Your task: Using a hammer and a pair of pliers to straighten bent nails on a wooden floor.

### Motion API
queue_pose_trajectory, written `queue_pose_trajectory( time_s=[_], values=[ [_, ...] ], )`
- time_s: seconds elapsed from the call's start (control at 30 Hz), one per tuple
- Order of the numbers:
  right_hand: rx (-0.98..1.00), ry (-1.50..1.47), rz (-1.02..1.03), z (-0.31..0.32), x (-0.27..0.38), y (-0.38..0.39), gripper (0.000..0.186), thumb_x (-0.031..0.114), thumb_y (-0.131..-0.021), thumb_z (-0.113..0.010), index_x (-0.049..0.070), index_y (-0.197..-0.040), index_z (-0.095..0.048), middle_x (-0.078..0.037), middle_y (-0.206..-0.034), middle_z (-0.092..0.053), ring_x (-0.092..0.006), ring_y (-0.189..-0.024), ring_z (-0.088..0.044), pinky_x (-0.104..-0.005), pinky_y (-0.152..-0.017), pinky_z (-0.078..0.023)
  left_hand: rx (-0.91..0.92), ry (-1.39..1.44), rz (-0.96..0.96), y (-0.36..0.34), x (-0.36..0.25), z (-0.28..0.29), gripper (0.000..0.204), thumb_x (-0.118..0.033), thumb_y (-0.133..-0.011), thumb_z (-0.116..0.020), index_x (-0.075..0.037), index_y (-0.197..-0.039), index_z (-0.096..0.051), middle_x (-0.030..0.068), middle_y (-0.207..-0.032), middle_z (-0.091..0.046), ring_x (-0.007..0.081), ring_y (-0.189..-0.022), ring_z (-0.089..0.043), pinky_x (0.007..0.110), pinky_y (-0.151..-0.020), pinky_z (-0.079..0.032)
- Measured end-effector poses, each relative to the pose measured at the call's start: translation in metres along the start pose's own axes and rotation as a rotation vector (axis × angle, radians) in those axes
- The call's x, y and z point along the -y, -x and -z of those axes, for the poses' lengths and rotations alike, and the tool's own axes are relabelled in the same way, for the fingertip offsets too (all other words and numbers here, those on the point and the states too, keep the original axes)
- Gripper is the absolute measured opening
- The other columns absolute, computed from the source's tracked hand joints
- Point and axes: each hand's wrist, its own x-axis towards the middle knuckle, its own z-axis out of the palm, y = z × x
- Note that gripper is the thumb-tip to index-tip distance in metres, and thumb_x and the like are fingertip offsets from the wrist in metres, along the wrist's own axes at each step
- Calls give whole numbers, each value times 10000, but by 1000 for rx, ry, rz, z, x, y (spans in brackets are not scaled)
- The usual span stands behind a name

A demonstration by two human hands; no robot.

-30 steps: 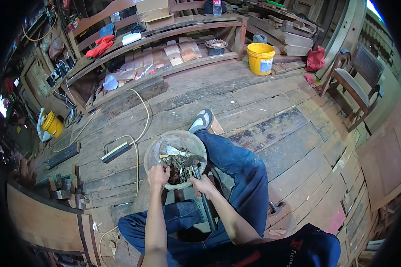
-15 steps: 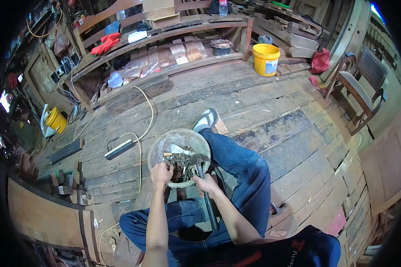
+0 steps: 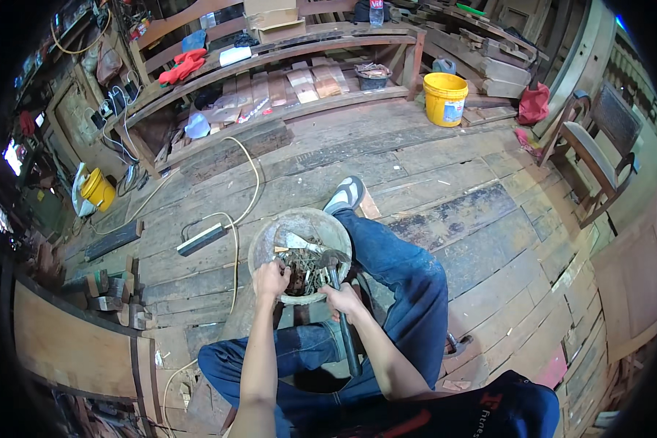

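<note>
Between my legs stands a round, worn basin [image 3: 261,244] with a heap of nails [image 3: 299,270] in it. A scraper with a pale blade [image 3: 299,241] lies on the nails toward the far side. My right hand [image 3: 343,301] is closed round the dark handle of a hammer [image 3: 349,343]. The hammer's head rests over the basin's right side, and its handle slopes down toward my lap. At the basin's near left rim, my left hand [image 3: 271,279] has its fingers pinched together over the nails. Whatever they hold is hidden or too small to make out.
A power strip [image 3: 201,239] with a pale cable lies on the plank floor left of the basin. Another tool [image 3: 456,344] lies by my right knee. Farther off are a yellow bucket [image 3: 445,100], a long bench [image 3: 285,115] and a wooden chair [image 3: 595,153].
The whole view has shifted slightly, so the scene sits a little farther right. Both hands stay at the basin, with the hammer still in my right hand.
</note>
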Motion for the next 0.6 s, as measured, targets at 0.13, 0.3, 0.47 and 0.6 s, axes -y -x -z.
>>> queue_pose_trajectory(
  time_s=[0.13,0.3,0.47,0.6],
  values=[
    [5,8,9,-1,1,2,394,220,-854,-634,87,-556,-414,-30,-452,-391,-158,-320,-393,-334,-313,-326,-7,-15,-10,1,0,1,237,-314,-802,-677,-101,-899,-713,179,-822,-698,344,-823,-680,460,-777,-526],
    [-28,30,-36,-2,2,2,406,230,-853,-635,99,-544,-406,-28,-447,-385,-156,-318,-387,-329,-313,-328,0,19,-23,2,0,3,241,-313,-796,-678,-96,-895,-711,175,-813,-697,336,-819,-681,456,-773,-529],
    [-1,18,-11,-1,-1,0,413,245,-853,-644,104,-541,-412,-21,-441,-378,-157,-318,-376,-327,-325,-332,-25,3,-15,4,-3,4,241,-318,-798,-680,-97,-888,-714,163,-815,-701,329,-822,-682,447,-779,-527],
    [-1,9,-6,-1,-3,2,404,253,-856,-645,97,-559,-420,-22,-468,-390,-158,-352,-390,-325,-358,-355,-8,-14,-8,3,-3,5,245,-327,-808,-672,-102,-892,-718,158,-828,-705,319,-836,-683,441,-783,-525]
  ],
)
